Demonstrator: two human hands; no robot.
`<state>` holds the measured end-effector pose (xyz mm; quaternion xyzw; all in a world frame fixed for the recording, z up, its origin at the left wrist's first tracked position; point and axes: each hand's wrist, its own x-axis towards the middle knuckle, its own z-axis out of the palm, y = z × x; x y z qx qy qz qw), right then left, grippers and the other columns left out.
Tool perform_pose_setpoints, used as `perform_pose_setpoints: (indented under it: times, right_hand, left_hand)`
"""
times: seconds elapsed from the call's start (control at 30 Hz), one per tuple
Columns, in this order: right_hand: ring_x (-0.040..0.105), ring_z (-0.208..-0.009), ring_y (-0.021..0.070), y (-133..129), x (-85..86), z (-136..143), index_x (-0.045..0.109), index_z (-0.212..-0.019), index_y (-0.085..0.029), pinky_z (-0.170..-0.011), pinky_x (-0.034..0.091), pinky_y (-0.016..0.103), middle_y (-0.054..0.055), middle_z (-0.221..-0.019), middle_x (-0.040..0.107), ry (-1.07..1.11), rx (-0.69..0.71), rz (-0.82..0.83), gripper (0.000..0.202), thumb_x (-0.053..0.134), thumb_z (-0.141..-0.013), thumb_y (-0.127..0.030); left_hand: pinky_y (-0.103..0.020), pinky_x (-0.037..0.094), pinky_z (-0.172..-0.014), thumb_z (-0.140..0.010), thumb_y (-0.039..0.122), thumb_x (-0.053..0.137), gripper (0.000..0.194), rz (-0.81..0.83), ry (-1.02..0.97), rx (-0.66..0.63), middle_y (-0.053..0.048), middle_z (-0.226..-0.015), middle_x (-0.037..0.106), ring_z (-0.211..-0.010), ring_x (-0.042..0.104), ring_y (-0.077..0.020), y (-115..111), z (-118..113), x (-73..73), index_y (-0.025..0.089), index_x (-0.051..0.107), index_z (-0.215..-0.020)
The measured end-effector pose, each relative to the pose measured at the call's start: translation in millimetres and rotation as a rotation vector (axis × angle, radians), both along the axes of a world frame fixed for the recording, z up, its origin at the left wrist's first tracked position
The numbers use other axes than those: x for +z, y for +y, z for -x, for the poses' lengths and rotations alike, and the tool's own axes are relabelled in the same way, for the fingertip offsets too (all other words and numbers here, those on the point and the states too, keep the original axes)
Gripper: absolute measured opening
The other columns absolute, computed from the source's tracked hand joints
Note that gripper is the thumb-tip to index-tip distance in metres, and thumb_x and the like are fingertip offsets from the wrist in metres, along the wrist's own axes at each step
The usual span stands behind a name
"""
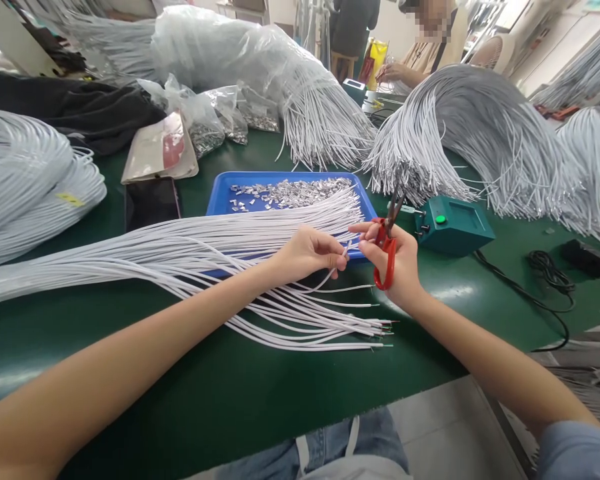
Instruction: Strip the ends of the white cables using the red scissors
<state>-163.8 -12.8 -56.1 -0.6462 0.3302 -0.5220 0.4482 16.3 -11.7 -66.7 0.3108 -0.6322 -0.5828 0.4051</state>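
My left hand (311,255) pinches the end of one white cable between thumb and fingers, over the front edge of a blue tray (220,193). Just to its right, my right hand (397,263) holds red-handled scissors (390,267), their dark blades pointing up and away. Its thumb and forefinger reach toward the pinched cable end; whether they hold anything small is unclear. White cables (180,247) run from the left across the tray. Several separate cables (320,320) fan out on the green table nearer me, with thin wire tips showing. Small metal pieces (300,193) lie in the tray.
Behind the tray are plastic-wrapped cables (220,53) and bags of metal parts (207,130). A green device (455,227) and a grey cable bundle (500,127) stand right. A phone (151,202), a pouch (155,150) and coiled cables (30,180) lie left. Another person's hand (395,73) shows behind.
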Motion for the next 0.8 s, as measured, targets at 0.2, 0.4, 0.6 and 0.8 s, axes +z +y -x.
perform_pose_setpoints:
  times: [0.2,0.4,0.6,0.8]
  right_hand:
    - [0.063,-0.087,0.0189,-5.5,2.0,0.9,0.051,-0.072,-0.021,-0.081,0.051,0.036,0.005,-0.097,0.07,0.009,0.158,-0.09,0.014,0.065,-0.071,-0.022]
    - [0.062,-0.079,0.0162,-3.8,3.7,-0.6,0.052,-0.07,-0.021,-0.072,0.05,0.031,0.001,-0.081,0.067,0.007,0.182,-0.064,0.012,0.063,-0.07,-0.018]
    - [0.057,-0.067,0.013,-5.4,1.7,-2.5,0.05,-0.066,-0.02,-0.06,0.046,0.026,-0.002,-0.072,0.06,0.026,0.116,-0.045,0.018,0.068,-0.066,-0.018]
    - [0.06,-0.072,0.0156,-5.2,2.1,-1.8,0.05,-0.069,-0.021,-0.066,0.049,0.03,0.0,-0.075,0.064,0.052,0.107,0.0,0.016,0.066,-0.069,-0.02]
  left_hand:
    - [-0.018,0.053,-0.055,-0.076,0.037,0.073,0.03,-0.002,-0.005,-0.055,-0.004,-0.065,0.065,-0.055,0.061,-0.0097,0.5,0.1,2.5,0.009,0.068,-0.067]
    - [-0.018,0.053,-0.056,-0.078,0.034,0.072,0.027,-0.023,-0.002,-0.092,-0.003,-0.063,0.064,-0.055,0.061,-0.009,0.6,1.3,4.0,0.009,0.067,-0.069]
    - [-0.018,0.051,-0.054,-0.077,0.031,0.072,0.025,-0.027,-0.012,-0.074,-0.003,-0.063,0.064,-0.054,0.061,-0.0093,1.3,1.0,3.2,0.009,0.066,-0.068]
    - [-0.019,0.051,-0.056,-0.079,0.037,0.07,0.029,-0.022,-0.006,-0.115,-0.003,-0.063,0.064,-0.055,0.061,-0.0101,-0.9,-0.2,1.9,0.009,0.065,-0.073]
